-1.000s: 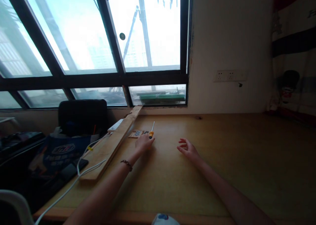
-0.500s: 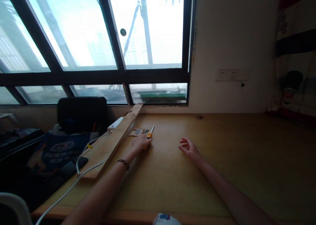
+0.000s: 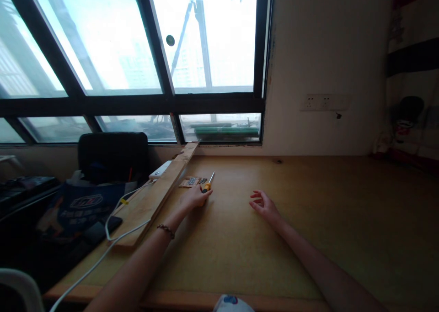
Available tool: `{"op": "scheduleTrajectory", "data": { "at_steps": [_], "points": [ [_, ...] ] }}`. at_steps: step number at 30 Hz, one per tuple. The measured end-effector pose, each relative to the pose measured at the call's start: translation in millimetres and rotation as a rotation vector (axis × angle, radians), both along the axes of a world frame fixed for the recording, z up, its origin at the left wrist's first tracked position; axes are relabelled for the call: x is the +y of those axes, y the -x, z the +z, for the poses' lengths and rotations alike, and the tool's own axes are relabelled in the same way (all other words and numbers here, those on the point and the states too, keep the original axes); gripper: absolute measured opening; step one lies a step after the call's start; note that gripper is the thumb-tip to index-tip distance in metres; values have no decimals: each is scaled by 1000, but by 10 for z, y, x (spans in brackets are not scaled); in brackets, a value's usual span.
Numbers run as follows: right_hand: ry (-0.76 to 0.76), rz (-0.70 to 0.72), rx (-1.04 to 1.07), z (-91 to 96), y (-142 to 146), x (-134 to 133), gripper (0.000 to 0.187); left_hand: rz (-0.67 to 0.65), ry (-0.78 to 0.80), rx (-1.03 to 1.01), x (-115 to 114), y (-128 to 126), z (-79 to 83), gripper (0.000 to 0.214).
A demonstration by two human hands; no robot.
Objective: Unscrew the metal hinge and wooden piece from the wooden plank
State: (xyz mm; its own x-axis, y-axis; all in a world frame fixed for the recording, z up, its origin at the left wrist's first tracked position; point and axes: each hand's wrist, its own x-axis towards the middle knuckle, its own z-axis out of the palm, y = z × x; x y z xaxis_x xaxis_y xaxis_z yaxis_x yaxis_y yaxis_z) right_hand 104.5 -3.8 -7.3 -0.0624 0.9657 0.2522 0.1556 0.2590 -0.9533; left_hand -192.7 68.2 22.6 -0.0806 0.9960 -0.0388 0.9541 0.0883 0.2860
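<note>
My left hand (image 3: 196,197) is closed round the orange and black handle of a screwdriver (image 3: 208,183) on the wooden table (image 3: 308,220); its metal shaft points toward the window. A small card or packet (image 3: 190,182) lies just beyond the hand. My right hand (image 3: 263,205) hovers low over the table to the right, fingers loosely spread and holding nothing.
A long wooden plank (image 3: 156,196) runs along the table's left edge up to the window sill, with a white power strip (image 3: 160,169) and a white cable (image 3: 113,230) on it. A black chair (image 3: 113,156) and a blue bag (image 3: 78,207) stand at the left. Wall sockets (image 3: 324,103) sit at the right.
My left hand has closed on the screwdriver handle and drawn it slightly toward me. My right hand has barely moved.
</note>
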Motion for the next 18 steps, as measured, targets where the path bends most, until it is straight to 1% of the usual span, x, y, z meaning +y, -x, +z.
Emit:
{"op": "scheduleTrajectory", "data": {
  "at_steps": [2, 3, 5, 7, 9, 11, 14, 16, 18],
  "points": [
    [0, 1, 1, -4, 1, 0, 46, -2, -30, -10, -50, -3, 22, 61],
    [2, 0, 2, -8, 2, 2, 46, -4, -84, -9, -82, -17, 35, 62],
    [0, -6, 7, -19, 6, 6, 45, -32, -257, -12, -159, -83, 63, 64],
    [-12, -17, 12, -25, 5, 13, 45, -125, -442, -56, -249, -207, 91, 62],
    [-20, -36, -12, -17, -4, 16, 37, -264, -541, -150, -342, -393, 114, 60],
    [-12, -71, -65, 13, -20, 8, 29, -397, -553, -265, -429, -638, 127, 61],
    [2, -108, -77, 82, -32, -23, 44, -547, -479, -507, -531, -1096, 113, 61],
    [-51, -91, 0, 118, -16, -51, 46, -590, -365, -749, -583, -1436, 75, 59],
    [-129, -35, 76, 131, 20, -81, 50, -541, -258, -1045, -636, -1759, 15, 58]
  ]
}}
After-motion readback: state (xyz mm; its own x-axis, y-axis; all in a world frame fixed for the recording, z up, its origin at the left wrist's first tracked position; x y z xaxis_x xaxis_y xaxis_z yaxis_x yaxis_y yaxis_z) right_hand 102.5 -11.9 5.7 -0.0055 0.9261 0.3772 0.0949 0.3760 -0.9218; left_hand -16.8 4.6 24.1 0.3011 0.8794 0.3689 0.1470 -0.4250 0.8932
